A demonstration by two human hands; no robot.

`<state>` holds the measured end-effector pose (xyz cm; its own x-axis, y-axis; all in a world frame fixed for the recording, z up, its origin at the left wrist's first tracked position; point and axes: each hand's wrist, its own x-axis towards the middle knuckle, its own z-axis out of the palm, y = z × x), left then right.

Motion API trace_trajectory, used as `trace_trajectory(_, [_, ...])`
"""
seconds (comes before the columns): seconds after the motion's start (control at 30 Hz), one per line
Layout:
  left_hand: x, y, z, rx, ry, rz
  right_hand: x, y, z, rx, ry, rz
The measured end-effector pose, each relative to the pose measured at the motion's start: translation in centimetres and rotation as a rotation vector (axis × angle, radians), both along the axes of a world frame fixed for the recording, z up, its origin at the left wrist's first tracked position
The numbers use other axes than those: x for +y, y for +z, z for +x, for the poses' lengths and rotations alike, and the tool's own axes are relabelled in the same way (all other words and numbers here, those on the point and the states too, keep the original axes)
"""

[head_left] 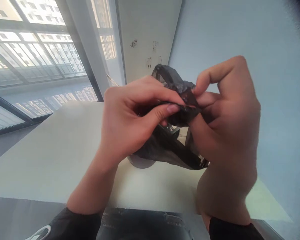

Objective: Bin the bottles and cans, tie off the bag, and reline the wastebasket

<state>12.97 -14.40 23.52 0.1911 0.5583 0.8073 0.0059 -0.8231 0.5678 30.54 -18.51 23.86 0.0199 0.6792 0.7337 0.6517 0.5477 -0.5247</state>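
Note:
Both my hands hold a thin black plastic bag [165,146] up above the white table. Thumb and forefinger of my left hand [130,116] pinch its bunched upper part from the left. On the other side, my right hand [227,113] grips the same bunched plastic between its fingers and thumb. A loop of the bag stands up behind my fingers, and the lower part hangs slack beneath them. Behind the bag, a pale rounded object [141,162] sits on the table, mostly hidden. My fingers cover the exact spot where the plastic is gathered.
The white table [52,150] spreads below and to the left of my hands. A large window [37,60] with a railing beyond it stands on the left. A white panel [147,30] with dark marks is at the back, and a pale blue wall [277,83] is on the right.

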Motion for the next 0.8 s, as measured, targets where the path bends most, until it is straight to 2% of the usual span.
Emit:
trace_trajectory(0.17, [-0.1, 0.0, 0.4, -0.110, 0.071, -0.114, -0.5, 0.5, 0.5, 0.007, 0.163, -0.121])
trace_trajectory(0.23, [0.0, 0.0, 0.4, -0.121, 0.076, -0.135, -0.3, 0.6, 0.7, 0.042, 0.176, -0.130])
trace_trajectory(0.37, [-0.1, -0.1, -0.2, -0.088, -0.068, -0.152, 0.3, 0.5, 0.4, 0.095, 0.042, 0.002])
trace_trajectory(0.43, [-0.3, -0.1, -0.4, 0.013, -0.161, -0.175, 0.4, 0.3, -0.2, 0.127, 0.058, 0.035])
trace_trajectory(0.5, [-0.5, -0.2, -0.5, 0.083, -0.176, -0.190, 0.4, 0.0, -0.6, 0.140, 0.119, 0.037])
trace_trajectory(0.67, [-0.3, -0.4, 0.0, -0.035, -0.038, -0.160, 0.6, -0.3, -0.7, 0.067, 0.211, -0.021])
trace_trajectory(0.8, [-0.7, -0.3, 0.5, -0.078, 0.181, -0.093, 0.8, -0.1, -0.7, 0.025, 0.177, -0.018])
